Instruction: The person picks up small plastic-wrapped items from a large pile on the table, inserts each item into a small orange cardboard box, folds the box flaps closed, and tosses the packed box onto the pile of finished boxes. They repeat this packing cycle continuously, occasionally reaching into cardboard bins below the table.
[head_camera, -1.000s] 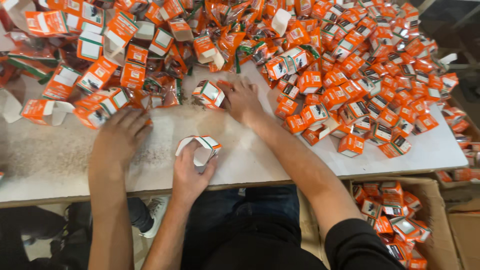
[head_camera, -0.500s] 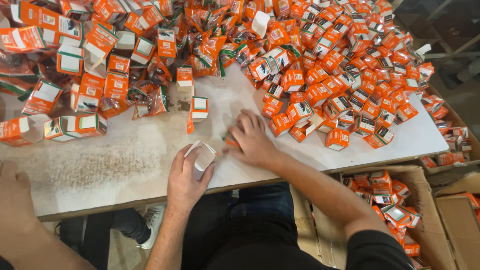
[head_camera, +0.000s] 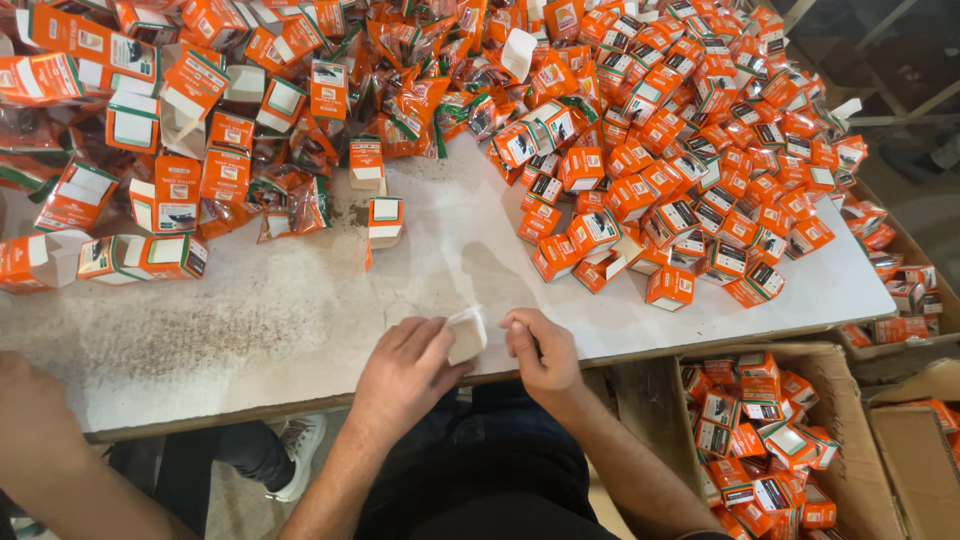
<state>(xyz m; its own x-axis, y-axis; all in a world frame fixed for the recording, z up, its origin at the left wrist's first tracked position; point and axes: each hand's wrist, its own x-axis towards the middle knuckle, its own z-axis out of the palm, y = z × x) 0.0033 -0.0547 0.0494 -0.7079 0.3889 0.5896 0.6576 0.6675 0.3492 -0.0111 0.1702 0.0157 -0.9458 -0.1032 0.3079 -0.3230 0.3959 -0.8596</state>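
My right hand (head_camera: 540, 352) left the box pile (head_camera: 680, 180), now pinching beside the small box (head_camera: 466, 334) my left hand (head_camera: 405, 372) grips.

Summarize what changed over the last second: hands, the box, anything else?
The right hand came back from the pile of orange boxes to the table's near edge, beside the left hand. The left hand kept its hold on the small open box. A co-worker's hand slid off the table to the left edge. The pile and the carton of boxes below stayed put.
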